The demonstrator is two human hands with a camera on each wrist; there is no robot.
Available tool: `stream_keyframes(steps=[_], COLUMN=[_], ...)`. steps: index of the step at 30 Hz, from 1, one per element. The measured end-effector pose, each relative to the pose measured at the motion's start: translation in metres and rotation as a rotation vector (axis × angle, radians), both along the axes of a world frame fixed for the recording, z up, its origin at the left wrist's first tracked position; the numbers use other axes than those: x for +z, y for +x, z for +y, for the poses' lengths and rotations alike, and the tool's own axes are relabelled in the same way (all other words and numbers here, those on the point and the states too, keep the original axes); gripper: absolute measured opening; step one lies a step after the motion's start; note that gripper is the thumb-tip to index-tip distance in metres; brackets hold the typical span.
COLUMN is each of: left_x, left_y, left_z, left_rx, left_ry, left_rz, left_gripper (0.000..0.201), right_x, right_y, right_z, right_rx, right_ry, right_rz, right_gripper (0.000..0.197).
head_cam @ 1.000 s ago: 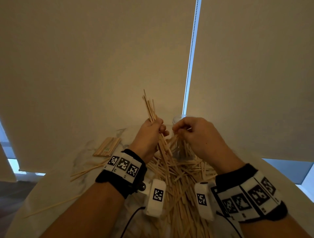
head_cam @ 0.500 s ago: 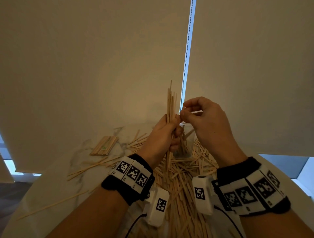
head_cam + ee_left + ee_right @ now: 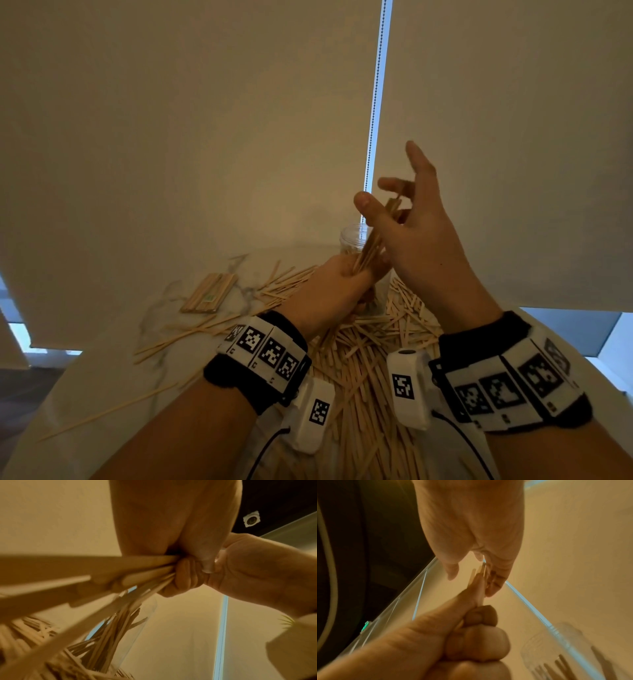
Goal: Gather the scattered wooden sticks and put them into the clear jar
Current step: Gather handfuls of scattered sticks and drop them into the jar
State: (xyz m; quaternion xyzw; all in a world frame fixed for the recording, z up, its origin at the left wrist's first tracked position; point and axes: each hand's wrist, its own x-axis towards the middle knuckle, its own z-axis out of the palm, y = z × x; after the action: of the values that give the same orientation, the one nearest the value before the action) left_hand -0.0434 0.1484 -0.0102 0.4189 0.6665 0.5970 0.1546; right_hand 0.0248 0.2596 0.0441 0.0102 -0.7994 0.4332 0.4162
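My left hand (image 3: 356,274) grips a bundle of wooden sticks (image 3: 371,245) that leans up and to the right, just in front of the clear jar (image 3: 351,238). My right hand (image 3: 387,195) is held above it with fingers spread and straight, the bundle's top ends lying between its thumb and fingers. The left wrist view shows my curled fingers (image 3: 183,574) round the sticks (image 3: 85,582), and the jar (image 3: 137,622) below with several sticks inside. In the right wrist view my straight fingers (image 3: 498,580) touch the stick tips (image 3: 479,572); the jar (image 3: 556,649) is at lower right.
A big loose pile of sticks (image 3: 370,363) covers the marble table (image 3: 113,394) between my wrists. A neat stack of flat sticks (image 3: 209,292) lies at the back left, long thin skewers (image 3: 191,337) near it. Roller blinds and a bead chain (image 3: 374,102) hang behind.
My right hand has let go of its pinch and spread its fingers. The bundle has tipped from upright to leaning right, and my left hand has sunk lower towards the jar.
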Motion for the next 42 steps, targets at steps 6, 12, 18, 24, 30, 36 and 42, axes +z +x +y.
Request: stream_keyframes(steps=[6, 12, 18, 24, 30, 36, 42], left_x=[-0.001, -0.001, 0.01, 0.02, 0.014, 0.009, 0.015], left_y=[-0.001, -0.008, -0.03, -0.035, -0.022, -0.012, -0.018], left_z=[0.002, -0.001, -0.012, -0.013, -0.002, 0.002, -0.003], left_rx=[0.07, 0.062, 0.271, 0.413, 0.322, 0.284, 0.281], left_ry=[0.019, 0.097, 0.572, 0.87, 0.695, 0.468, 0.402], left_rz=[0.118, 0.057, -0.292, -0.477, -0.471, -0.33, -0.355], left_gripper=[0.042, 0.029, 0.023, 0.023, 0.021, 0.049, 0.039], right_x=[-0.001, -0.001, -0.015, -0.032, -0.036, -0.035, -0.036], right_y=[0.0, 0.0, -0.006, -0.01, -0.021, -0.022, -0.02], right_z=[0.003, -0.005, 0.003, -0.017, -0.023, -0.016, -0.008], right_rx=[-0.085, 0.04, 0.049, 0.335, 0.229, 0.114, 0.095], right_ry=[0.242, 0.191, 0.254, 0.105, -0.015, 0.181, 0.429], right_rz=[-0.132, -0.189, -0.545, -0.883, -0.649, -0.496, -0.657], right_gripper=[0.031, 0.039, 0.044, 0.04, 0.025, 0.021, 0.027])
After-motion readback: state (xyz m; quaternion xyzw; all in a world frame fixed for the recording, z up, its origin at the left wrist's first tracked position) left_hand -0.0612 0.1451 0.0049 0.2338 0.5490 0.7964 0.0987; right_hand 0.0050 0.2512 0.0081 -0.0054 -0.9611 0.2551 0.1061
